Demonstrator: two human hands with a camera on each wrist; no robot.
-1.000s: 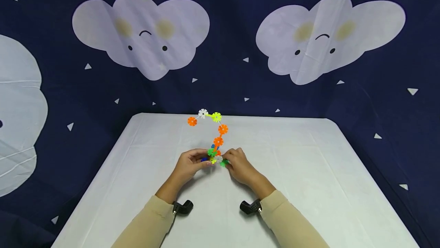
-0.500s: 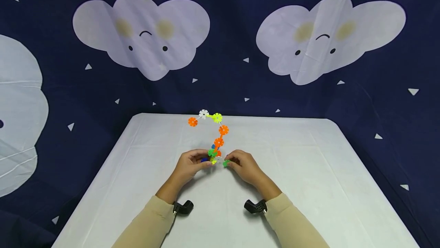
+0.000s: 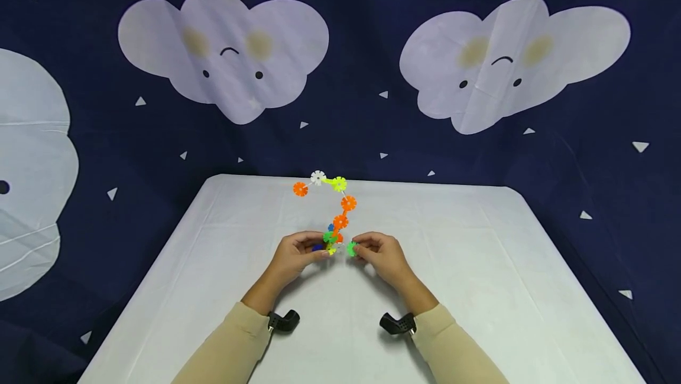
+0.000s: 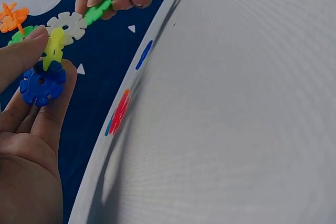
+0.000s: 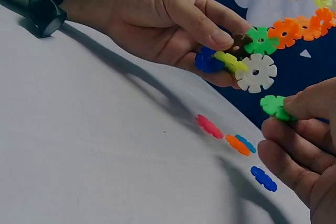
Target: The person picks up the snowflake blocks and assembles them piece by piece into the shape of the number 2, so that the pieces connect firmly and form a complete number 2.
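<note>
My left hand (image 3: 292, 251) grips the lower end of a curved chain of snowflake building discs, orange (image 3: 340, 221) along much of its length. Close to its thumb, the right wrist view shows a blue disc (image 5: 209, 61), a yellow disc (image 5: 230, 61), a green disc (image 5: 253, 39), a brown disc partly covered by the thumb, and a white disc (image 5: 265, 74) jutting out. Between thumb and fingers, my right hand (image 3: 385, 257) pinches a loose green snowflake disc (image 5: 273, 106). A small gap separates it from the white disc in the right wrist view.
Loose discs lie on the white table (image 3: 452, 266) beyond the hands: pink (image 5: 209, 127), orange (image 5: 238, 145), light blue (image 5: 245, 143) and dark blue (image 5: 263, 179). The chain's free end (image 3: 300, 189) reaches up and left. A dark cloud-print cloth (image 3: 362, 41) hangs behind.
My right hand has drawn back to the right from the chain with the green disc, which now turns more of its face to the head view. The left hand stays nearly still.
</note>
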